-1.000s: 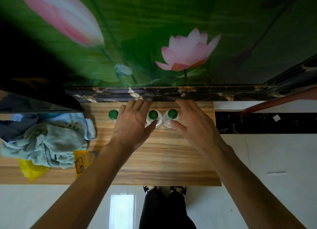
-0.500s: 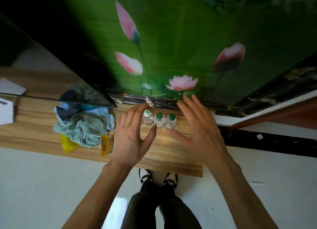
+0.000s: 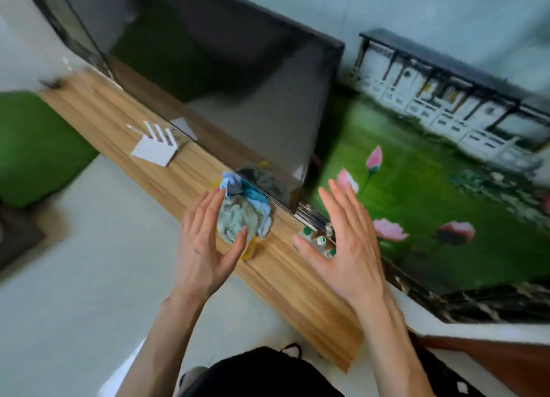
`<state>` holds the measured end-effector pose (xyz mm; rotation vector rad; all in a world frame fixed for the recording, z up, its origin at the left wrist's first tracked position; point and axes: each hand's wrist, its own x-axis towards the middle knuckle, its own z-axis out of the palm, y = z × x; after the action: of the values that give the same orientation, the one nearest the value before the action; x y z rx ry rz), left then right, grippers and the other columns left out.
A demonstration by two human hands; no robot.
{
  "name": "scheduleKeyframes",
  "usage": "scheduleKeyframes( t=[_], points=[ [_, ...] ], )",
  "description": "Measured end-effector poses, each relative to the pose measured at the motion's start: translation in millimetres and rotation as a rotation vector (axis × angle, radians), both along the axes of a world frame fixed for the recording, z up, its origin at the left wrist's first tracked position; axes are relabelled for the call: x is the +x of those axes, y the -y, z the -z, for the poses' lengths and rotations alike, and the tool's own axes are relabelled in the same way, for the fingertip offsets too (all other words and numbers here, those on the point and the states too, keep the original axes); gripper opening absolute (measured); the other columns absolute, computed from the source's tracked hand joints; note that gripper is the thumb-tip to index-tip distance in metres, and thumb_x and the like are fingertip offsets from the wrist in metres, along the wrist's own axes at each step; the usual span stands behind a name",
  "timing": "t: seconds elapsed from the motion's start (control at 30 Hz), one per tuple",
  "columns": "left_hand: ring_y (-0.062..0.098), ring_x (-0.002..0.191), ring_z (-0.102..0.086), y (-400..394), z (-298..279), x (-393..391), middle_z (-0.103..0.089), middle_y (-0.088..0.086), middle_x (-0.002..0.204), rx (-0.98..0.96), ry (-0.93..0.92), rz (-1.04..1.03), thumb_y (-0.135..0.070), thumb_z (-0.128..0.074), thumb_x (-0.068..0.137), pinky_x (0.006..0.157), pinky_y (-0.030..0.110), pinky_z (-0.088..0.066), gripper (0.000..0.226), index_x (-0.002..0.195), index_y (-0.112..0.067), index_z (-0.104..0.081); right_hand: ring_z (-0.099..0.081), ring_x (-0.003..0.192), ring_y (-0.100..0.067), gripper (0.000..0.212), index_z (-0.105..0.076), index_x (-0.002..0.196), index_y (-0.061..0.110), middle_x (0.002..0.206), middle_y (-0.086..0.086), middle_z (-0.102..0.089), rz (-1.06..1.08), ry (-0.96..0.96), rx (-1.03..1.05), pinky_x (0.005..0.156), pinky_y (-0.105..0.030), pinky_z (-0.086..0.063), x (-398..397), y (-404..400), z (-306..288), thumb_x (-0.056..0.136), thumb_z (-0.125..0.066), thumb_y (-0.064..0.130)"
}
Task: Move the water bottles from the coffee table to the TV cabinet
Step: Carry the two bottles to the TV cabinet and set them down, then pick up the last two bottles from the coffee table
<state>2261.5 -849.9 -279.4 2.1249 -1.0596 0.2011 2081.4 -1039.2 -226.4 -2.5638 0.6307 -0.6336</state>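
Three small clear water bottles point(image 3: 318, 242) with green caps stand together on the wooden TV cabinet point(image 3: 285, 277), close to the wall mural, partly hidden behind my right thumb. My right hand point(image 3: 345, 245) hovers above and in front of them, fingers spread, holding nothing. My left hand point(image 3: 205, 242) is raised to the left, palm turned inward, fingers apart and empty, in front of a bundle of cloth. The view is tilted and blurred. The coffee table is out of view.
A crumpled blue-grey cloth bundle point(image 3: 244, 212) and a yellow packet point(image 3: 250, 248) lie on the cabinet left of the bottles. A large dark TV point(image 3: 226, 99) stands behind. A white router point(image 3: 154, 149) sits further left. Pale floor point(image 3: 74, 277) lies below the cabinet's front edge.
Both hands have lifted off and drawn back from the bottles, which stay standing on the cabinet. The view has swung up and to the left, tilting sharply.
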Motion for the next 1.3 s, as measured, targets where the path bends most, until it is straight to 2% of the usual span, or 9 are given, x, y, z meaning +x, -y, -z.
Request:
scheduleKeyframes(
  t=[0.3, 0.47, 0.6, 0.7, 0.83, 1.03, 1.17, 1.3],
  points=[
    [0.018, 0.157, -0.033, -197.6, -47.4, 66.0, -0.044, -0.002, 0.163, -0.026, 0.068, -0.444, -0.052, -0.059, 0.097, 0.121, 0.053, -0.035, 0.069, 0.155, -0.018, -0.043, -0.01, 0.158, -0.014, 0.086, -0.031, 0.159, 0.018, 0.169, 0.005, -0.022, -0.41, 0.062, -0.043, 0.124, -0.053, -0.023, 143.3, -139.4, -60.8, 0.092, -0.054, 0.067],
    [0.02, 0.157, -0.032, -325.8, -70.4, 91.7, -0.043, -0.002, 0.163, -0.026, 0.105, -0.634, -0.05, -0.059, 0.097, 0.128, 0.042, -0.026, 0.069, 0.155, -0.016, -0.042, -0.011, 0.158, -0.013, 0.088, -0.03, 0.159, 0.015, 0.169, 0.003, -0.023, -0.57, 0.109, -0.071, 0.127, -0.033, -0.008, 215.1, -246.0, -77.4, 0.093, -0.05, 0.068],
    [0.019, 0.157, -0.031, -427.2, -86.3, 96.1, -0.043, -0.001, 0.163, -0.017, 0.132, -0.782, -0.049, -0.061, 0.096, 0.127, 0.042, -0.029, 0.071, 0.155, -0.015, -0.043, -0.011, 0.157, -0.011, 0.088, -0.028, 0.16, 0.017, 0.169, 0.005, -0.022, -0.699, 0.146, -0.057, 0.127, -0.04, -0.014, 263.5, -335.0, -76.2, 0.093, -0.045, 0.072],
    [0.017, 0.159, -0.028, -496.1, -96.4, 89.4, -0.04, -0.001, 0.166, 0.038, 0.111, -0.925, -0.048, -0.063, 0.094, 0.126, 0.04, -0.03, 0.074, 0.157, -0.014, -0.042, -0.011, 0.157, -0.012, 0.087, -0.031, 0.159, 0.016, 0.168, 0.004, -0.024, -0.824, 0.145, -0.052, 0.127, -0.045, -0.018, 295.0, -399.8, -75.9, 0.092, -0.048, 0.07],
    [0.016, 0.159, -0.025, -564.7, -107.4, 75.7, -0.036, -0.001, 0.168, 0.09, 0.085, -1.094, -0.05, -0.062, 0.094, 0.128, 0.035, -0.024, 0.076, 0.158, -0.015, -0.04, -0.014, 0.157, -0.011, 0.086, -0.031, 0.158, 0.019, 0.167, 0.005, -0.027, -0.97, 0.175, -0.022, 0.126, -0.044, -0.019, 330.6, -477.2, -78.2, 0.092, -0.048, 0.071],
    [0.018, 0.16, -0.025, -662.8, -112.4, 69.7, -0.034, 0.0, 0.169, 0.142, 0.05, -1.334, -0.055, -0.057, 0.096, 0.127, 0.052, -0.03, 0.077, 0.161, -0.018, -0.037, -0.012, 0.157, -0.009, 0.085, -0.029, 0.159, 0.023, 0.168, 0.009, -0.024, -1.233, 0.159, -0.068, 0.125, -0.051, -0.021, 395.5, -607.8, -84.2, 0.093, -0.047, 0.073],
    [0.022, 0.159, -0.028, -725.3, -113.2, 79.2, -0.037, 0.002, 0.168, 0.182, 0.042, -1.47, -0.058, -0.052, 0.097, 0.124, 0.056, -0.032, 0.077, 0.16, -0.017, -0.038, -0.009, 0.157, -0.007, 0.084, -0.027, 0.16, 0.025, 0.168, 0.009, -0.024, -1.353, 0.166, -0.096, 0.127, -0.046, -0.014, 441.8, -694.0, -84.0, 0.093, -0.042, 0.075],
    [0.025, 0.157, -0.033, -784.0, -114.5, 91.3, -0.041, 0.004, 0.166, 0.223, 0.013, -1.613, -0.057, -0.053, 0.096, 0.122, 0.057, -0.035, 0.076, 0.158, -0.014, -0.042, -0.005, 0.157, -0.005, 0.084, -0.026, 0.16, 0.026, 0.168, 0.008, -0.024, -1.474, 0.125, -0.091, 0.128, -0.048, -0.012, 481.9, -779.2, -87.8, 0.093, -0.039, 0.076]
  ],
)
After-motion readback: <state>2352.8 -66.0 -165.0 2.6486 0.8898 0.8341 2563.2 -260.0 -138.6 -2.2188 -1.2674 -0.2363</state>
